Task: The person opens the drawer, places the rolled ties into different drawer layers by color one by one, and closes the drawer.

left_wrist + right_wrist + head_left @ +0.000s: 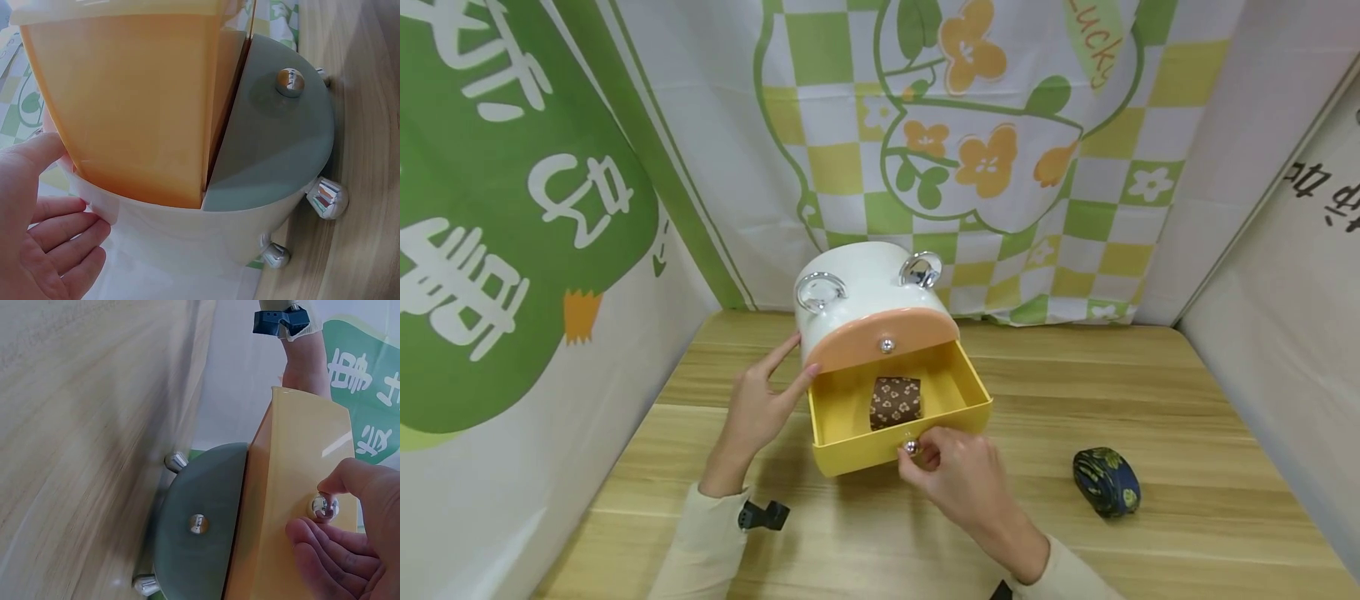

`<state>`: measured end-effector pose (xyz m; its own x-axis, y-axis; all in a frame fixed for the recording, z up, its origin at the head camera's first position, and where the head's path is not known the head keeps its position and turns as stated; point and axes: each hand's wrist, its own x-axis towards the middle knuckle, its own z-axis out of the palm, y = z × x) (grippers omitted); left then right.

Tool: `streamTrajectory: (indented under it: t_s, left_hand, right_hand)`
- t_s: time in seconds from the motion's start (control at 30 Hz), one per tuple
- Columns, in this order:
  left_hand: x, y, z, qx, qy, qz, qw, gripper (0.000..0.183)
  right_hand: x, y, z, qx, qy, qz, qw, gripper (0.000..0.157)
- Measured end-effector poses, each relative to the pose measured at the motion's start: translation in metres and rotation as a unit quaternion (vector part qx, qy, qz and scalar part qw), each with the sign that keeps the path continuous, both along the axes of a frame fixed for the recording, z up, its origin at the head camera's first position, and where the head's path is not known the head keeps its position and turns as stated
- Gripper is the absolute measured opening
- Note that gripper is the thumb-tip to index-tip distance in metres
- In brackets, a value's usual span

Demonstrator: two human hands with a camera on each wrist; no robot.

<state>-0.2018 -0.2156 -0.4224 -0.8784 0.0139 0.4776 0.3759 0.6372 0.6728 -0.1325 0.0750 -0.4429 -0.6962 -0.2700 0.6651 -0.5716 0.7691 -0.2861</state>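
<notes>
A rounded white cabinet [872,279] with silver ears stands on the table, its yellow drawer [850,457] pulled well out. In the drawer lies a folded brown cloth [895,402] with a flower print. My right hand [958,475] pinches the drawer's silver knob [324,507] between thumb and fingers. On the cabinet's left side rests my left hand [758,417], its thumb at the front edge and its fingers along the white wall. The orange upper front [850,342] is closed above, and a grey-green lower front [281,137] shows below in the wrist views.
A rolled dark blue necktie [1107,482] with yellow-green flowers lies on the wooden table [1150,392] to the right. Printed cloth [850,167] hangs behind the cabinet, and more cloth walls stand at both sides. Silver feet [328,198] stick out under the cabinet.
</notes>
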Motion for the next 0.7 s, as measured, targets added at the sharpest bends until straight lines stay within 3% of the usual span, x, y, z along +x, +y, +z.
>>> streamTrajectory:
  t_s: [0.7]
  left_hand:
    - [-0.001,0.000,-0.001,0.004,0.004,-0.001,1.0000,0.060]
  right_hand:
    - [-0.012,-0.006,0.004,0.004,0.025,-0.006,1.000,0.024]
